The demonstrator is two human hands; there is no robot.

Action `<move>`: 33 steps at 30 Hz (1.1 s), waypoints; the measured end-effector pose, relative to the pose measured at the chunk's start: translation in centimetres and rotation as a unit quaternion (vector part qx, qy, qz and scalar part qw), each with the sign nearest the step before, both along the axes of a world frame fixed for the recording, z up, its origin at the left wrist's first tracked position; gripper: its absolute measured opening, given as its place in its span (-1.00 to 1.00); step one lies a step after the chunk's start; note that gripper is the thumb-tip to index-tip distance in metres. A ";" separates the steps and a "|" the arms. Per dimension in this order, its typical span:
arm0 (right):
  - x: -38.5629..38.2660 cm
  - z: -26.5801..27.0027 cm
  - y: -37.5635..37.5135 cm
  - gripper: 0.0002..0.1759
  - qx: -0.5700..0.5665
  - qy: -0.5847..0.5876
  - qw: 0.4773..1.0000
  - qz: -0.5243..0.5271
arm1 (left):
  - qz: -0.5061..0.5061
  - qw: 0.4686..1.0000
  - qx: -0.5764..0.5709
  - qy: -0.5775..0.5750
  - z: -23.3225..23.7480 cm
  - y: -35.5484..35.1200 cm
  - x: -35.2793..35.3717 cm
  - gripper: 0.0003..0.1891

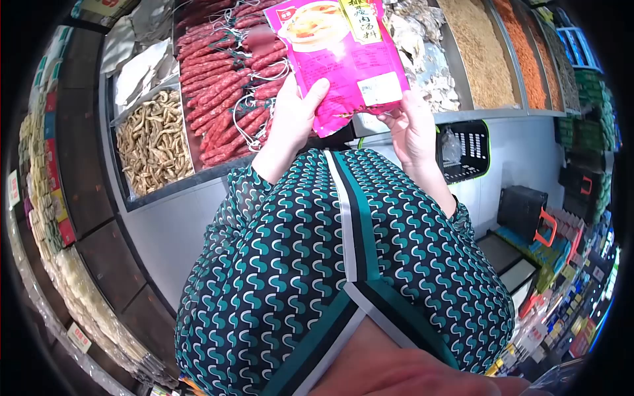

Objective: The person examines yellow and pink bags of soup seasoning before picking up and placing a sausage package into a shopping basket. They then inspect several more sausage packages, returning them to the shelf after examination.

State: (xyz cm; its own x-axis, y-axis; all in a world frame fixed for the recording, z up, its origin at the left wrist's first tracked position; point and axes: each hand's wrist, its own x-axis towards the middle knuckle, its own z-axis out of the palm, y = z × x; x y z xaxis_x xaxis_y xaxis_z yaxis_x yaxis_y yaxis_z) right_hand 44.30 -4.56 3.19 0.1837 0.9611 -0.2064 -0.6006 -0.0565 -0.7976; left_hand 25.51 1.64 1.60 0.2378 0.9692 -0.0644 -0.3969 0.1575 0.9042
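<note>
**Pink packet in a two-handed grip at a counter of dried foods**

The left hand is closed on the packet's lower left edge, its thumb flat on the printed face; the right hand grips the lower right corner, just below a white label; the packet is tilted, and in this view it overlaps the middle of the counter's front edge. Behind it and to its left lie red sausages tied with white string, reaching that front edge; brown dried pieces fill the counter's front left corner, with flat white pieces behind them along the left edge; to the packet's right come pale dried pieces, tan dried food and orange dried food, the last towards the right edge; below the front edge, right of the right hand, a black basket with a green rim contains a clear plastic bag.
</note>
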 end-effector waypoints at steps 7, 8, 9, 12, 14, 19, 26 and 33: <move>-1.5 0.6 -2.1 -0.80 -0.061 -0.088 0.993 -0.040 | 0.017 0.993 0.066 0.092 -0.8 -0.6 -1.3 -0.65; -1.4 0.4 -2.1 -0.77 -0.057 -0.102 0.993 -0.030 | 0.016 0.994 0.064 0.089 -0.9 -0.5 -1.5 -0.65; -1.3 0.4 -2.0 -0.77 -0.059 -0.104 0.992 -0.030 | 0.007 0.995 0.064 0.072 -1.1 -0.6 -1.7 -0.65; -1.8 1.3 -1.7 -0.66 -0.069 -0.173 0.982 0.043 | -0.012 0.996 0.062 0.067 -1.1 -1.0 -1.9 -0.65; -1.7 0.5 -1.6 -0.67 -0.053 -0.178 0.982 0.034 | -0.024 0.996 0.052 0.067 -0.2 -1.4 -1.7 -0.65; -0.9 -0.7 -1.5 -0.71 -0.087 -0.185 0.977 0.054 | -0.047 0.996 0.062 0.049 -0.2 -0.8 -2.3 -0.63; -0.9 -0.1 -0.8 -0.70 -0.036 -0.145 0.984 0.095 | -0.045 0.995 0.055 0.076 0.4 -0.7 -2.7 -0.61; 0.2 -2.4 -0.7 -0.74 -0.043 -0.101 0.992 0.058 | 0.003 0.994 0.072 0.084 -0.5 -1.3 -2.1 -0.61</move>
State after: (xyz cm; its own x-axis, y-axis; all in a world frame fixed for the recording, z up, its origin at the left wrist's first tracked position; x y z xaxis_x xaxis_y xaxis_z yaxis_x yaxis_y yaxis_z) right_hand 44.53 -5.22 0.83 0.1187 0.9588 -0.2582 -0.4146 -0.1884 -0.8903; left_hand 23.42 0.30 1.09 0.2303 0.9724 0.0377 -0.2395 0.0191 0.9707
